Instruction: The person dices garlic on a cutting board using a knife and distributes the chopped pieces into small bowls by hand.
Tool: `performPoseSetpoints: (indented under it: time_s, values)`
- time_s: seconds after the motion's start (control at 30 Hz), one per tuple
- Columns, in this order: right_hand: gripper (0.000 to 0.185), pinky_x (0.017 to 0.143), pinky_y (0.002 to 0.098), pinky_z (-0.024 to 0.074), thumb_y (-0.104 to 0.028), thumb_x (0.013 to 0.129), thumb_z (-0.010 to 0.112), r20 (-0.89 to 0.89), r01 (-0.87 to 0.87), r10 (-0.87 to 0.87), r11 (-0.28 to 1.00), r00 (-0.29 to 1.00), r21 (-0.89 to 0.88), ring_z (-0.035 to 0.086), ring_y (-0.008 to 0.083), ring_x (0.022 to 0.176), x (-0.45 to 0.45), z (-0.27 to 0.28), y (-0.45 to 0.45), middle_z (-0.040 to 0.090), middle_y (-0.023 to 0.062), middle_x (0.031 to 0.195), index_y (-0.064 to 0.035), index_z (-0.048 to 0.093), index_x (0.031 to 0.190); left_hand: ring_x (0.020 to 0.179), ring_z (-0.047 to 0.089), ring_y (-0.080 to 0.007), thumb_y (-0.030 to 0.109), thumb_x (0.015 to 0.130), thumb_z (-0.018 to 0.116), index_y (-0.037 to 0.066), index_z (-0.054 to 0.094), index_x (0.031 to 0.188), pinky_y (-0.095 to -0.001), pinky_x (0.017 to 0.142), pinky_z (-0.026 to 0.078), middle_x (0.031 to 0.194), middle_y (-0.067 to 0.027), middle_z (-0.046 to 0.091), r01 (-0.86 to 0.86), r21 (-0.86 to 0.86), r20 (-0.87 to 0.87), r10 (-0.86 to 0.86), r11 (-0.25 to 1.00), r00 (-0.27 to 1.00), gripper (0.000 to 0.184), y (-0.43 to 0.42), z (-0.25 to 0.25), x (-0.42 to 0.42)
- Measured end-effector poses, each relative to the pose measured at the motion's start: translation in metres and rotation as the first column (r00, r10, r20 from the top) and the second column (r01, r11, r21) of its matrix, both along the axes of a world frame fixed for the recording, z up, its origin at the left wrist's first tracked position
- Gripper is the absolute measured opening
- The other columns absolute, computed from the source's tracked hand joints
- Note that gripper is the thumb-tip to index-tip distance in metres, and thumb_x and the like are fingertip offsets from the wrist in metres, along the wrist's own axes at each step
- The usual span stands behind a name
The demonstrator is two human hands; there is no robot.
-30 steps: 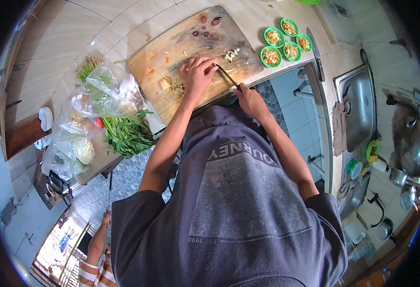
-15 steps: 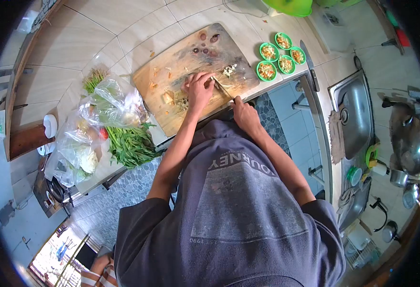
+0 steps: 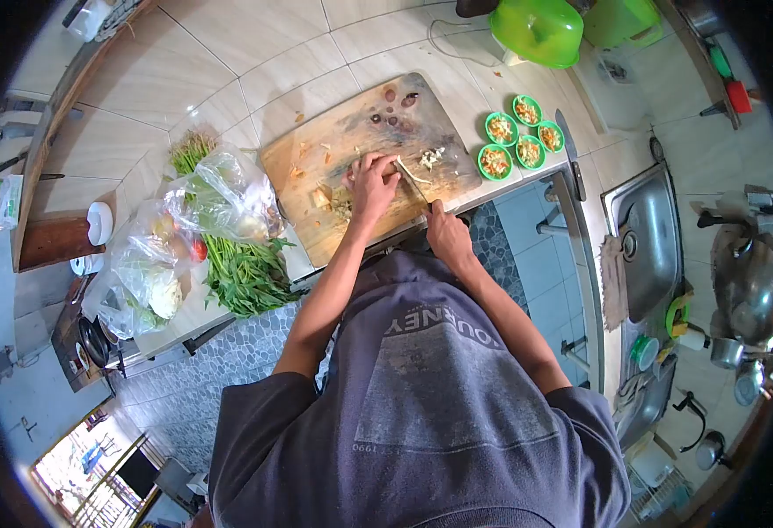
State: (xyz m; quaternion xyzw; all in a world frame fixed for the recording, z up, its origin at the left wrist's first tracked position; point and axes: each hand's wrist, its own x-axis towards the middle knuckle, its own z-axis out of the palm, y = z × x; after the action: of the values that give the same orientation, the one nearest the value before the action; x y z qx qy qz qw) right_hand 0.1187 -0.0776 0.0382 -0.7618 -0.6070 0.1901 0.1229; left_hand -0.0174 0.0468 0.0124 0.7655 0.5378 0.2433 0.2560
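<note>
My right hand (image 3: 449, 236) is closed around the handle of a kitchen knife (image 3: 418, 188) at the near edge of the wooden cutting board (image 3: 333, 158). The blade points away from me, close to the fingertips of my left hand (image 3: 374, 187). That hand rests on the board with curled fingers, pressing on something pale that is mostly hidden. A thin pale strip (image 3: 411, 172) lies along the blade. Beyond it sits a small heap of chopped pale pieces (image 3: 431, 158). A yellowish chunk (image 3: 319, 197) and scraps lie left of my left hand.
Several small green bowls (image 3: 494, 162) of chopped vegetables stand right of the board, beside a second knife (image 3: 571, 154). Leafy greens (image 3: 245, 275) and plastic bags of vegetables (image 3: 144, 255) lie to the left. A metal sink (image 3: 646, 255) is at the right.
The head view has shifted, so the board and bowls sit lower in the picture. A pale strip now shows beside the blade. Both hands keep their places on the board and knife.
</note>
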Motion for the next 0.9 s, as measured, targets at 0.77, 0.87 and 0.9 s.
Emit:
performPoseSetpoints:
  time_s: [0.77, 0.87, 0.9]
  values:
    - [0.025, 0.064, 0.0569, 0.0462, -0.028, 0.096, 0.050, -0.294, -0.008, -0.009, 0.998, 0.956, -0.056, 0.060, 0.0487, 0.074, 0.042, 0.014, -0.009, 0.061, 0.0286, 0.072, -0.0035, 0.046, 0.101, 0.087, 0.066, -0.0131, 0.009, 0.085, 0.066, 0.001, 0.063, 0.100, -0.0256, 0.071, 0.051, 0.093, -0.0080, 0.069, 0.107, -0.465, 0.498, 0.159, 0.879, 0.853, 0.018, 0.013, 0.042, 0.012]
    - [0.026, 0.064, 0.0563, 0.0456, -0.028, 0.097, 0.049, -0.382, -0.075, 0.054, 0.996, 0.923, -0.040, 0.060, 0.0487, 0.075, 0.054, 0.019, -0.012, 0.061, 0.0291, 0.075, -0.0028, 0.048, 0.102, 0.086, 0.063, -0.0111, 0.008, 0.085, 0.065, -0.001, 0.061, 0.099, -0.0251, 0.074, 0.050, 0.091, -0.0068, 0.067, 0.060, -0.405, 0.557, 0.194, 0.913, 0.807, 0.017, 0.019, 0.029, 0.006]
    - [0.027, 0.065, 0.0558, 0.0455, -0.028, 0.097, 0.049, -0.407, -0.081, 0.053, 0.995, 0.912, -0.053, 0.060, 0.0487, 0.077, 0.057, 0.026, -0.012, 0.061, 0.0294, 0.076, -0.0024, 0.049, 0.102, 0.085, 0.063, -0.0110, 0.007, 0.085, 0.065, 0.000, 0.061, 0.099, -0.0252, 0.075, 0.050, 0.091, -0.0065, 0.067, 0.042, -0.430, 0.549, 0.225, 0.902, 0.805, 0.016, 0.022, 0.026, 0.003]
